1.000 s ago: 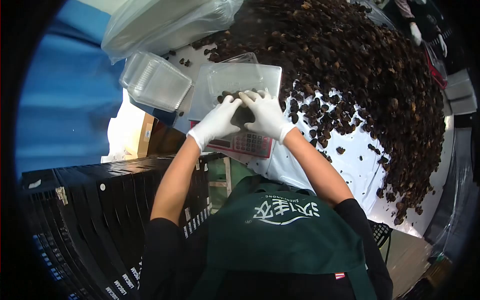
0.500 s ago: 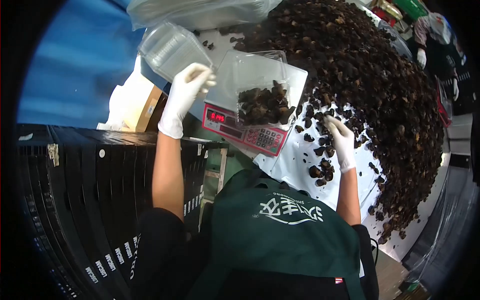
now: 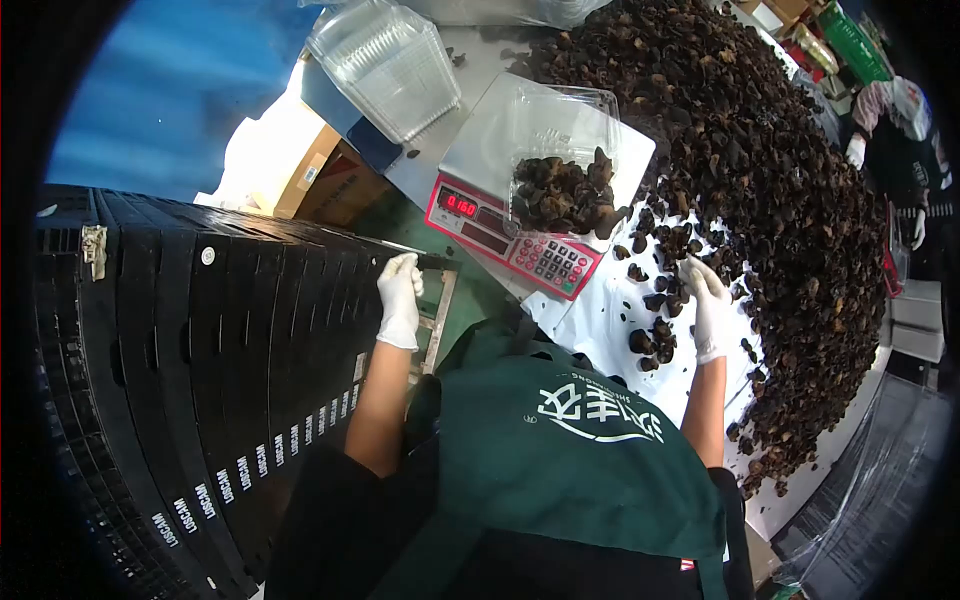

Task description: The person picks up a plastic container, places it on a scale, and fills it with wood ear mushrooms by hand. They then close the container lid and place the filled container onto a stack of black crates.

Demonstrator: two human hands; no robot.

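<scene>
My left hand, in a white glove, is held curled into a fist beside the scale's left side, with nothing visible in it. Also gloved, my right hand hovers over loose dark dried fungus pieces on a white sheet, its fingers stretched forward. A clear plastic container rests on the red digital scale, with a heap of dark dried fungus in its near part. The scale's display reads 0.160.
A large pile of dried fungus covers the table's right side. Stacked clear containers stand behind the scale's left. Black crates are stacked at left, near a cardboard box. Another person stands at far right.
My left hand has drawn down from beside the stacked containers and closed into a fist. The display has gone from 0.145 to 0.160. My right hand stays over the loose pieces.
</scene>
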